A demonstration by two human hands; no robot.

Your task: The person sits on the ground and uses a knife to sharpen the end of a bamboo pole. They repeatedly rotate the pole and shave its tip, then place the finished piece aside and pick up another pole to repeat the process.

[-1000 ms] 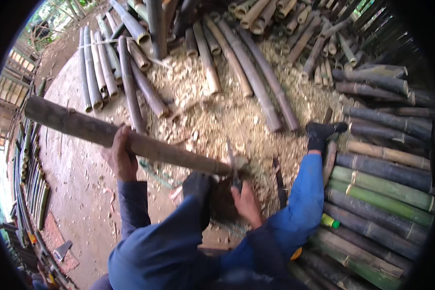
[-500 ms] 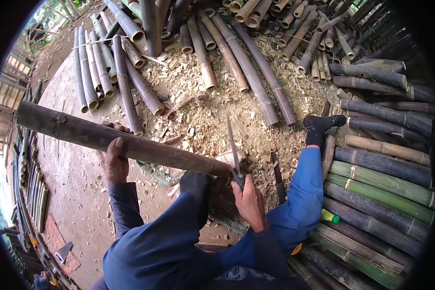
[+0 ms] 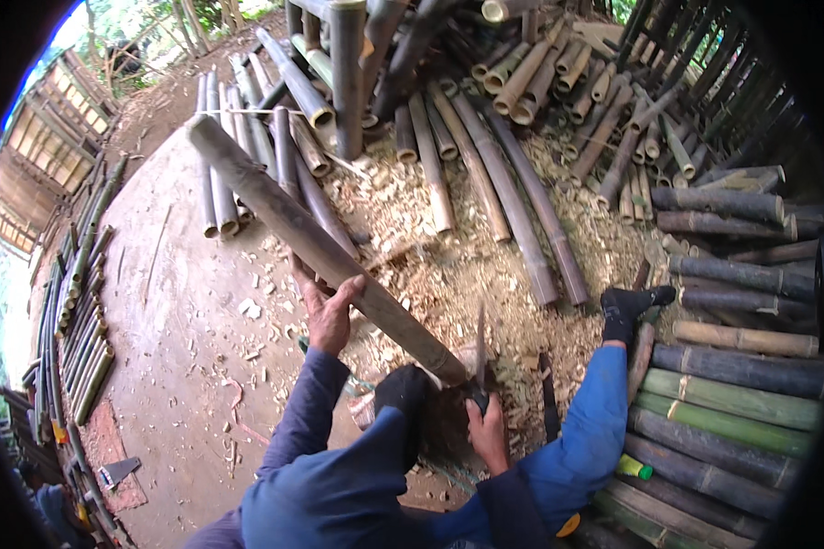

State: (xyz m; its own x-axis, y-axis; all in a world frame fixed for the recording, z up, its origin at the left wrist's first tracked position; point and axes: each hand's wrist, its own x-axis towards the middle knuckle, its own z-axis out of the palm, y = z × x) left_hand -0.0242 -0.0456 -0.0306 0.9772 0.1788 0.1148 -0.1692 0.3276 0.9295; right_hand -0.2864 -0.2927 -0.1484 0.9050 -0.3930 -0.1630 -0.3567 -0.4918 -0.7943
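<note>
Left hand (image 3: pixel 328 313): clamped on the bamboo pole (image 3: pixel 352 279), fingers curled around its underside and thumb up along the near face, opened about as wide as the pole is thick.
Bamboo pole: here it is, slanting across the middle, far end high over the poles on the ground (image 3: pixel 220 197), near end low by the left foot (image 3: pixel 403 389).
Right hand (image 3: pixel 491 432): folded tight around the dark handle of the knife (image 3: pixel 482 343), no gap showing in the grip.
Knife: blade up, almost vertical, just beside the pole's near end; whether edge meets bamboo, I can't tell from here.
Pole angle: what a swing! Half a second ago it lay much flatter, far end out to the left; now it climbs steeply.
Blade tilt: leaning left before, straighter now.
Grips: same pole, same knife, neither hand has let go.
Wood chips (image 3: pixel 403 252): strewn thick across the ground beyond the feet.
</note>
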